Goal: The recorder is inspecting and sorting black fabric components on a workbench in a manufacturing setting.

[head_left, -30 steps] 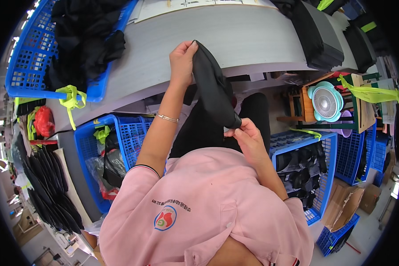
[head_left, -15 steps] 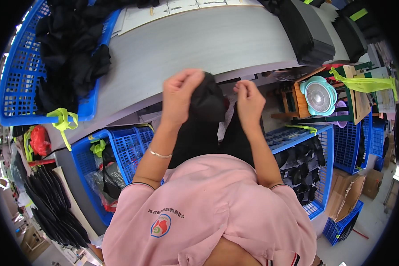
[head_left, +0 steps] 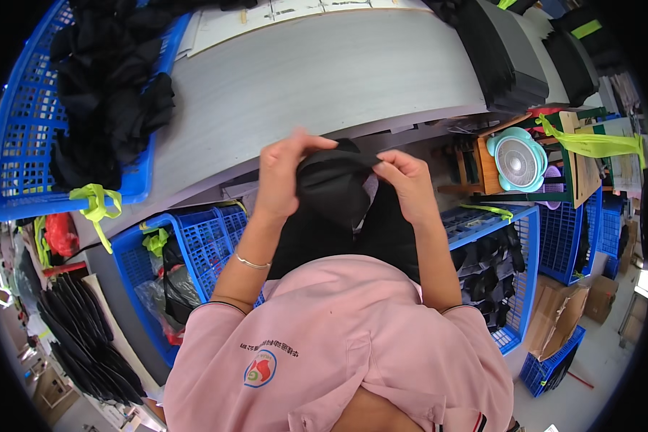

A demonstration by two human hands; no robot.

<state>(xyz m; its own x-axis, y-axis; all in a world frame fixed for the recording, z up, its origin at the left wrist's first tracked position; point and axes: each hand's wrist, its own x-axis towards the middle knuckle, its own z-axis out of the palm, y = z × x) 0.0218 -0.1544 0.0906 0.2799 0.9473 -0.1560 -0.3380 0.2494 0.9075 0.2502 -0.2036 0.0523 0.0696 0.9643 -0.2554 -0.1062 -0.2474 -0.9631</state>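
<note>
A black cloth piece (head_left: pixel 335 189) hangs between my hands above my lap, at the front edge of the table. Its upper edge is stretched from one hand to the other, and the lower part droops in a soft pouch shape. My left hand (head_left: pixel 281 175) grips the cloth at its left side, with one finger slightly blurred. On the other side, my right hand (head_left: pixel 410 183) pinches the upper right corner between thumb and fingers. The cloth's exact kind does not show.
A grey table (head_left: pixel 324 79) spans the front. A blue basket (head_left: pixel 3 194) of black cloth sits on its left. Stacked black pieces (head_left: pixel 515 61) lie at the right end. Blue crates (head_left: pixel 529 288) stand at both sides, and a turquoise fan-like object (head_left: pixel 517 160) is to the right.
My right hand has moved in to the left and taken hold of the cloth's corner. The cloth, earlier bunched at my left hand, is now spread between both hands.
</note>
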